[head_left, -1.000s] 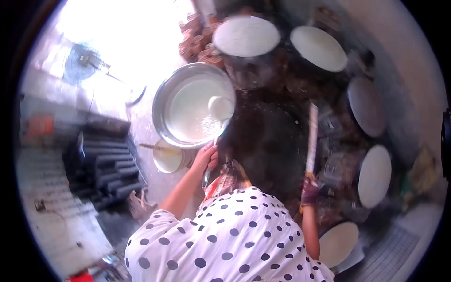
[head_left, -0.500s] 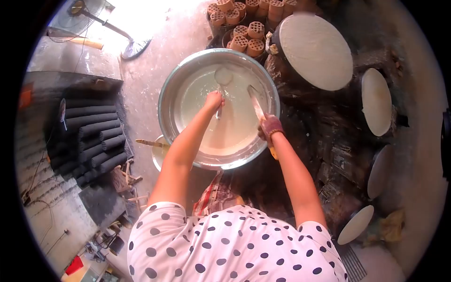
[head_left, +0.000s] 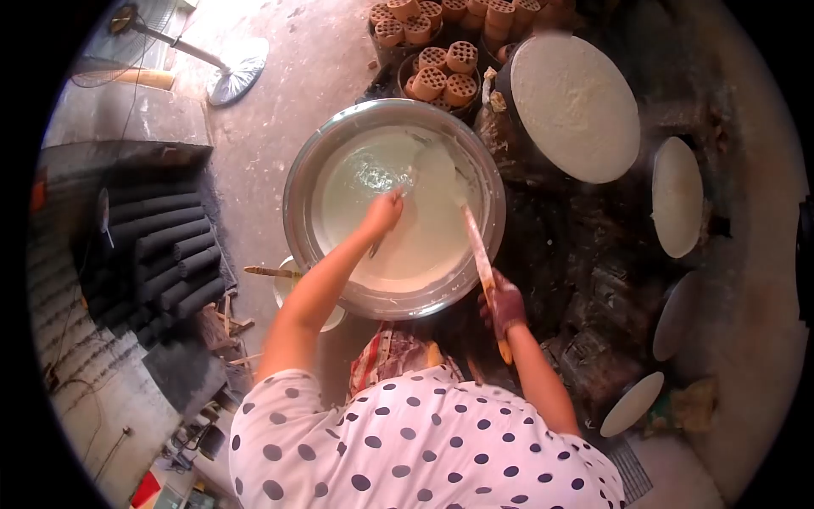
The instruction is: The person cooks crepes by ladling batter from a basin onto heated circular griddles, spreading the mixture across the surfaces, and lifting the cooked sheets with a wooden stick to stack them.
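Observation:
A wide metal basin (head_left: 394, 307) holds pale, creamy liquid. Over its middle my left hand (head_left: 384, 212) is closed round the handle of a ladle, whose bowl is down in the liquid and hard to see. My right hand (head_left: 504, 307), in a dark red glove, grips a long flat stick (head_left: 476, 246) near its yellowish end, just outside the basin's lower right rim. The stick's coated far end reaches over the right side of the liquid.
Round lids (head_left: 577, 109) with pale tops stand along the right. Perforated clay-coloured cylinders (head_left: 430, 82) fill pots at the top. Dark cylinders (head_left: 161, 246) are stacked at left, near a fan (head_left: 123, 19). A pale bucket (head_left: 333, 319) sits beside the basin.
From the right side, my right hand has come to the basin with the stick, then drawn slightly down and right. My left hand and the ladle have moved over the basin, the ladle's bowl dipping into the liquid.

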`<state>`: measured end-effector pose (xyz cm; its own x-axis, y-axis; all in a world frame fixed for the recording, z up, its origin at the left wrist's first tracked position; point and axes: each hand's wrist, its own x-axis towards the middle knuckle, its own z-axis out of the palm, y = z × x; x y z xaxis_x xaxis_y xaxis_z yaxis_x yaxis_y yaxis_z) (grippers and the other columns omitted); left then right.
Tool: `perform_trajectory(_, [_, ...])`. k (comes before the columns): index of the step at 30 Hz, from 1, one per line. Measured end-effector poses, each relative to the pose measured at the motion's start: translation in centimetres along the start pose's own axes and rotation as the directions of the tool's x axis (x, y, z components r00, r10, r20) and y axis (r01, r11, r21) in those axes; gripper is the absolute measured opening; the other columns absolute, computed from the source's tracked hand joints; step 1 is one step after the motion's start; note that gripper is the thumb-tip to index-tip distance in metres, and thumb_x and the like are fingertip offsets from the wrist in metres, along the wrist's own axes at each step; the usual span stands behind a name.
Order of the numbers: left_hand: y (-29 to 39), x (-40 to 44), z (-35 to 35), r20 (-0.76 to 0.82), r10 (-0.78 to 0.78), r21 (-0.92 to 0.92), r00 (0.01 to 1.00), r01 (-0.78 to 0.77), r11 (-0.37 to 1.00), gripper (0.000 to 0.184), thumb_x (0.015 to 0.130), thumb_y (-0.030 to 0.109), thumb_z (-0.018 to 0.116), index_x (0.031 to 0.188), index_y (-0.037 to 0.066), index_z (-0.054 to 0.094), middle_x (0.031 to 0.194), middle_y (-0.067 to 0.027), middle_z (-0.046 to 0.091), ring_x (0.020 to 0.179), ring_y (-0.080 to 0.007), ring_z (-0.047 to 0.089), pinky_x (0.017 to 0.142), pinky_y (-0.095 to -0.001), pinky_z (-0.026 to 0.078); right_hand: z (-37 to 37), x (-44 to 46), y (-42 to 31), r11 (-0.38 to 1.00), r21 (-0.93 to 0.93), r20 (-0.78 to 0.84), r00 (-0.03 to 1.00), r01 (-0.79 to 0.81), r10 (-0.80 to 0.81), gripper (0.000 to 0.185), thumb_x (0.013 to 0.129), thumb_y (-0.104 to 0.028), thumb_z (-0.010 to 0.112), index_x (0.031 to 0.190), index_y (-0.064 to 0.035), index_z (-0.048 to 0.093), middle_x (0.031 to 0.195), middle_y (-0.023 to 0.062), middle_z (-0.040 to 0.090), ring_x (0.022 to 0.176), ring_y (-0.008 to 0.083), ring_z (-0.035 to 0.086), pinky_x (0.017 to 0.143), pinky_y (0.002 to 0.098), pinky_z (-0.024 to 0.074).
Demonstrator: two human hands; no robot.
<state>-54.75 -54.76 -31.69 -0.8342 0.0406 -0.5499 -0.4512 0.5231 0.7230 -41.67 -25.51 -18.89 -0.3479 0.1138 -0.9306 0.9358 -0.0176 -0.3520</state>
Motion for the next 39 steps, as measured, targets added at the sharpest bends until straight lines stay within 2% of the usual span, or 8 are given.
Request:
perform_trajectory(5, [-2.9,6.3,5.0,-0.377,0.153,0.394,0.913,0.008,0.919,0.022,0.092,0.013,0.045,0.107,0.004,0.058,0.064,-0.0104,0.054,0.047,-0.0199,0.055,0.042,-0.0359,0.043,4.2,9.9,-3.1,0.987,0.002,0.002,0.987,0.159,-0.159,0.027,0.091,-0.019,0.047,0.115,-0.021,0.058,0.062,0.0027,0.053,0.038,0.0155,0.045,0.033,0.0317,0.0342])
perform_trajectory(9, [-3.6,6.8,5.9,0.034,-0.312,-0.422,0.95,0.296,0.857,0.023,0.09,0.012,0.042,0.108,0.006,0.054,0.067,-0.0101,0.056,0.053,-0.0217,0.055,0.046,-0.036,0.044,5.5,13.6,-2.6,0.986,-0.039,0.094,0.983,0.163,-0.158,0.031,0.091,-0.02,0.047,0.121,-0.0215,0.056,0.065,0.0051,0.057,0.043,0.0185,0.051,0.038,0.0348,0.0403])
perform_trajectory(12, [-3.2,2.2,5.5,0.213,-0.21,-0.726,0.954,0.298,0.62,0.024,0.092,0.013,0.041,0.113,0.008,0.05,0.06,0.0,0.044,0.043,-0.0121,0.042,0.038,-0.0265,0.035,3.4,15.6,1.7,0.773,-0.441,0.129,0.885,0.456,-0.448,0.033,0.091,-0.019,0.047,0.123,-0.0195,0.054,0.071,0.0138,0.062,0.056,0.0287,0.06,0.051,0.0409,0.0489])
perform_trajectory(14, [-1.4,-4.2,4.9,0.261,-0.107,-0.741,0.959,0.27,0.615,0.026,0.093,0.012,0.041,0.118,0.01,0.048,0.057,0.0041,0.037,0.04,-0.0071,0.035,0.034,-0.0212,0.028,1.5,12.9,5.3,0.152,-0.734,0.255,0.477,0.662,-0.841,0.048,0.087,-0.011,0.049,0.134,-0.0228,0.045,0.074,0.0141,0.062,0.059,0.0287,0.06,0.054,0.0388,0.0491])
perform_trajectory(24, [10.5,-33.3,-1.8,0.002,-0.001,-0.817,1.0,0.003,0.577,0.042,0.097,0.014,0.04,0.138,0.006,0.035,0.054,0.0049,0.031,0.033,-0.0052,0.027,0.03,-0.02,0.023,-3.3,-6.9,7.0,0.116,-0.187,0.406,0.185,0.975,-0.895,0.056,0.085,0.001,0.053,0.135,-0.0216,0.046,0.083,0.0111,0.066,0.065,0.0204,0.064,0.061,0.0317,0.0513])
perform_trajectory(27, [16.1,-38.8,-6.1,-0.136,0.109,-0.81,0.985,-0.174,0.559,0.042,0.096,0.013,0.041,0.137,0.004,0.036,0.056,0.0041,0.035,0.035,-0.0051,0.028,0.031,-0.0191,0.024,-3.5,-13.3,1.6,0.225,-0.121,0.481,0.255,0.967,-0.839,0.049,0.088,-0.002,0.055,0.133,-0.0216,0.049,0.078,-0.0027,0.063,0.056,0.002,0.047,0.049,0.0197,0.0425])
perform_trajectory(36, [18.3,-37.6,-13.0,-0.271,0.24,-0.683,0.932,-0.362,0.635,0.037,0.097,0.014,0.042,0.133,0.005,0.043,0.06,0.0046,0.038,0.039,-0.0029,0.032,0.035,-0.0171,0.024,-4.5,-19.7,-6.4,0.318,0.103,0.438,0.244,0.943,-0.865,0.039,0.091,-0.017,0.059,0.128,-0.0092,0.052,0.073,0.0042,0.063,0.047,0.0069,0.047,0.042,0.022,0.0381])
perform_trajectory(39, [13.1,-31.4,-10.8,0.013,0.134,-0.761,0.991,-0.077,0.644,0.036,0.098,0.016,0.042,0.132,0.005,0.042,0.059,0.0053,0.037,0.038,-0.0025,0.031,0.034,-0.0171,0.023,-4.1,-16.9,-6.2,0.737,-0.003,0.544,0.62,0.676,-0.566,0.036,0.09,-0.034,0.058,0.11,-0.0047,0.058,0.067,0.0039,0.057,0.042,0.0089,0.044,0.038,0.0244,0.0344])
